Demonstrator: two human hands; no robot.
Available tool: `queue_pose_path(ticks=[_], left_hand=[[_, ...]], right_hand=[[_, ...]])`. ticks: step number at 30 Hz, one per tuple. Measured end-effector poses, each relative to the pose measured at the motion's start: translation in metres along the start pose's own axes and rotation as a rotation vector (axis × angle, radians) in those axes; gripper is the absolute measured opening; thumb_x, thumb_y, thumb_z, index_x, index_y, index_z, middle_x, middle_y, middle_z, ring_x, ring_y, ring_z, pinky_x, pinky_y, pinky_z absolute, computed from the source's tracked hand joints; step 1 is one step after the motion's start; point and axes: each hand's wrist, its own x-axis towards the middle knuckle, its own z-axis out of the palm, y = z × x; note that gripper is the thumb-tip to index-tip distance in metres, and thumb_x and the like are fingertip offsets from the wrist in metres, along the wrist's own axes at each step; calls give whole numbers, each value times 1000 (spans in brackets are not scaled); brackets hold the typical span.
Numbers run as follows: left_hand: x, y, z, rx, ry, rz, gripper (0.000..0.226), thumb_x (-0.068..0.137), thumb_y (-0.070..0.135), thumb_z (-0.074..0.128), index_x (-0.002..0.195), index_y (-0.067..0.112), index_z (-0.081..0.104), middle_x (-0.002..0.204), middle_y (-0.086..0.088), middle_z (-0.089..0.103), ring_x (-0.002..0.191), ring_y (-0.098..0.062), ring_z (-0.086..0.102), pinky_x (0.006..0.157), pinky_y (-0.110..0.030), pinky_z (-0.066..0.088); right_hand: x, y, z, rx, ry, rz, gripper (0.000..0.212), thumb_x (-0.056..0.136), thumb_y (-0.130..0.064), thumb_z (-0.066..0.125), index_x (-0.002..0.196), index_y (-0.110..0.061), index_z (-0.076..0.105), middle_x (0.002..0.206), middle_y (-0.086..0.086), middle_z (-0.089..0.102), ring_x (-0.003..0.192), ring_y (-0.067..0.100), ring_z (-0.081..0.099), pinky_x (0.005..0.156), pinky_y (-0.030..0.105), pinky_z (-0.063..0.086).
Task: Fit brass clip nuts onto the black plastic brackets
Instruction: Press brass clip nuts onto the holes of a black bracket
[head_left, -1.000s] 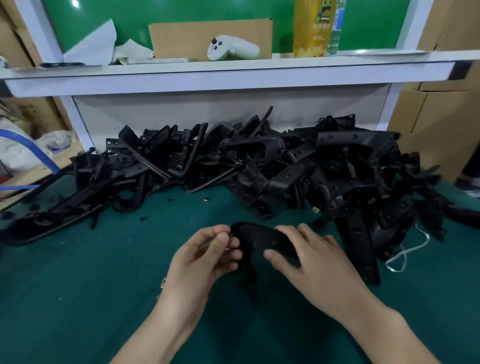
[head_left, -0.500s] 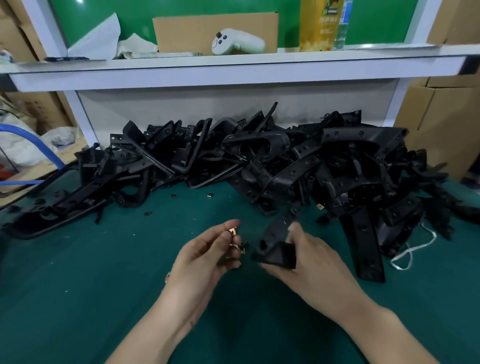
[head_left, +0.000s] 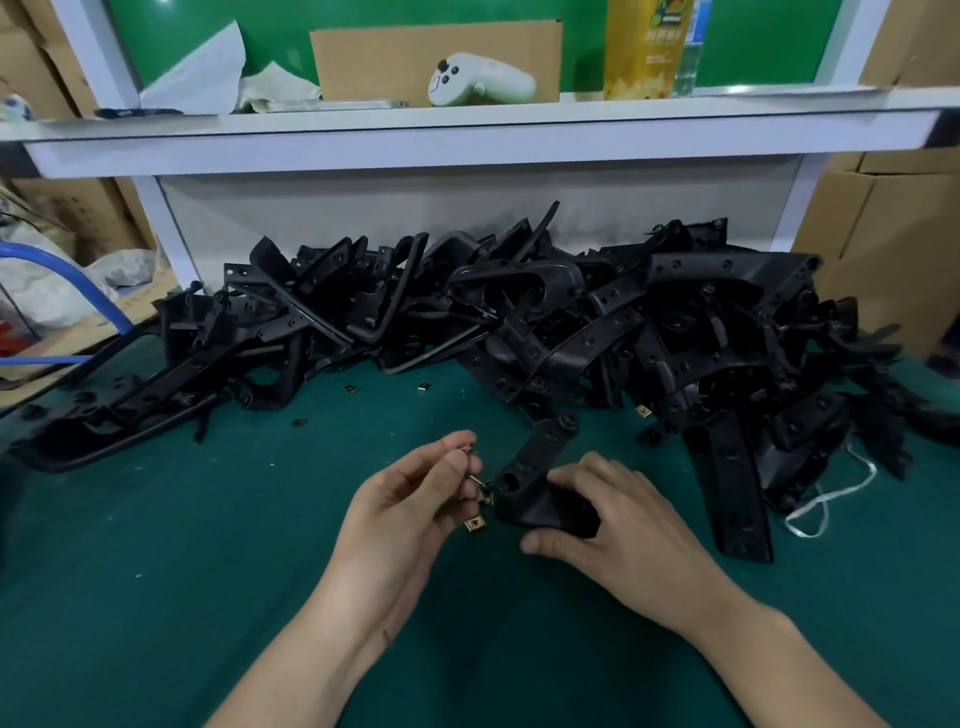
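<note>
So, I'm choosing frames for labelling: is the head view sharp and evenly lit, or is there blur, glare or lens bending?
Head view: wide-angle distortion splays the white shelf posts outward; light soft, no hard shadows; pile of black plastic brackets loses detail; small brass clip nuts in the left hand look soft.

Reaching in from the near edge of the bench (head_left: 208, 571) with both forearms bare, wrists angled toward each other near its middle. With the left hand (head_left: 410, 499), palm turned rightward and thumb uppermost, holding several brass clip nuts (head_left: 475, 524) in the curled lower fingers, one more pinched between the thumb and forefinger tips. With the right hand (head_left: 628, 525), palm down, gripping the black bracket (head_left: 540, 462) at its thick near end, fingers draped over the top, thumb tucked underneath on the near side. Fingertips of the two hands just apart.
</note>
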Motion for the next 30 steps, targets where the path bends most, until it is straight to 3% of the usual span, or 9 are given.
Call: queue_pose_path(ticks=[5,13,21,26,30], left_hand=[[1,4,-1,-150,65,-132,21,86,23,67,89,8,82,84,-5,69,65,-9,61,62,-21,56],[1,6,-1,-170,66,-161,18,85,26,69,87,12,81,84,-4,70,63,-8,61,58,-22,55],[-1,2,-1,90,9,-79,16,72,33,76,78,18,80,92,-6,75,73,-11,66,64,-22,56],[-1,-5,0,262,21,-11,30,82,33,69,96,7,73,88,-4,74,78,-16,66,71,-26,56],[0,-6,1,293,36,-1,27,86,29,69,97,5,74,88,-7,73,79,-21,61,73,-31,54]], right_hand=[[0,-1,1,-11,-8,-5,87,75,-93,36,132,-30,57,110,-28,46,107,-4,41,92,13,30],[2,0,4,-72,-27,-27,89,75,-95,31,131,-31,56,110,-35,42,101,-10,36,92,11,28],[3,1,5,-125,-55,-46,87,75,-92,31,135,-35,57,102,-29,46,95,-5,38,86,19,28],[3,1,3,-145,-94,-50,85,74,-92,32,138,-41,53,99,-24,49,94,-1,39,84,20,26],[3,2,4,-134,-90,-55,82,74,-90,34,139,-42,54,96,-24,48,92,0,39,85,17,28]])
